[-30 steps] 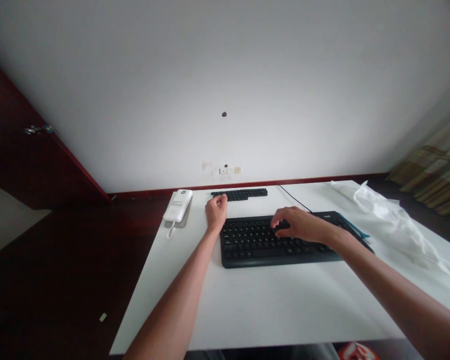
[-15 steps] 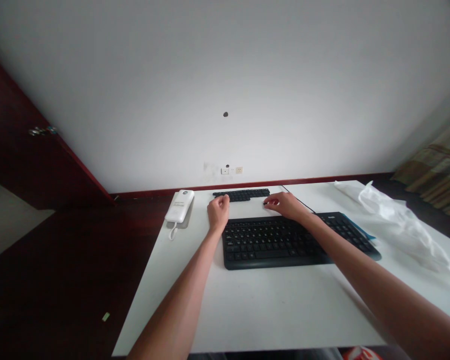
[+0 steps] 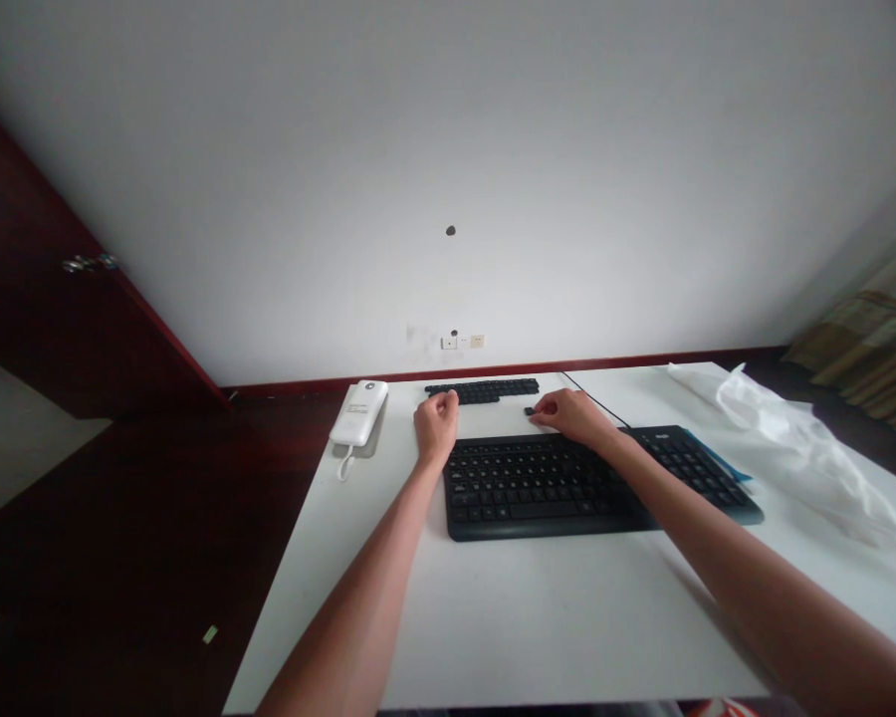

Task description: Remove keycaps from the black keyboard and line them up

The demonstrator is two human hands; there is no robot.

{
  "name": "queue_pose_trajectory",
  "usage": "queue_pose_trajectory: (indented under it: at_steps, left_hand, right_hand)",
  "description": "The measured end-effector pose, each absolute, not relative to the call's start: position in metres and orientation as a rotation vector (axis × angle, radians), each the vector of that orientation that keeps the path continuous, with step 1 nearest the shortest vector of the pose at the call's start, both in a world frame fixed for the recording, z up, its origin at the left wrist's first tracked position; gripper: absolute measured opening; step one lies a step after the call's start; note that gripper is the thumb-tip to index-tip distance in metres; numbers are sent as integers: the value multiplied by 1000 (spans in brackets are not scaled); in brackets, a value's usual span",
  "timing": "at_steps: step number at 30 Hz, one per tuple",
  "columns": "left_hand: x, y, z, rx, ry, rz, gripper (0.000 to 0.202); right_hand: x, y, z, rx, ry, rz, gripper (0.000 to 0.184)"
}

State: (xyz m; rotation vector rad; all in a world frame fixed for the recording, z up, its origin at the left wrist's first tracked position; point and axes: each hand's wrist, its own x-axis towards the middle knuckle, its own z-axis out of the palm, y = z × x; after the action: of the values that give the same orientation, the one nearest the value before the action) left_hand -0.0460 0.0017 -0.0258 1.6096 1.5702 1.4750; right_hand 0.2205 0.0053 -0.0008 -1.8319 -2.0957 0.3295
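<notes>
My right hand is over the table just past the back edge of a black keyboard, its thumb and fingers pinched at a small black keycap. The keycap sticks out at the fingertips. To the left, my left hand is closed beside the keyboard's back left corner, and whatever its curled fingers may hold is hidden. Behind both hands lie rows of loose black keycaps, set close together on the table. The left fingers cover part of these rows.
A white power bank with a strap lies at the white table's left edge. Crumpled white plastic spreads along the right side. Something blue shows by the keyboard's right end. The keyboard cable runs over the back edge.
The right fingers have shifted slightly right and down, and more of the keycap shows at their tips. My left hand stays in place. The view has tilted very slightly.
</notes>
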Motion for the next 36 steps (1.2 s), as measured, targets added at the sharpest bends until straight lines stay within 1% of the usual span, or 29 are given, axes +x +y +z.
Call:
queue_pose_trajectory:
  at_steps: [4,14,36]
  left_hand:
    - [-46,2,-26,1609,1578,1462,45]
    - [-46,3,-26,1609,1581,1450,45]
    - [-46,2,-25,1622,1578,1447,45]
  right_hand:
    - [208,16,0,-1853,-2083,305,12]
    - [182,36,-2,-1897,-2068,263,13]
    - [175,44,-4,-1917,-2058,260,15]
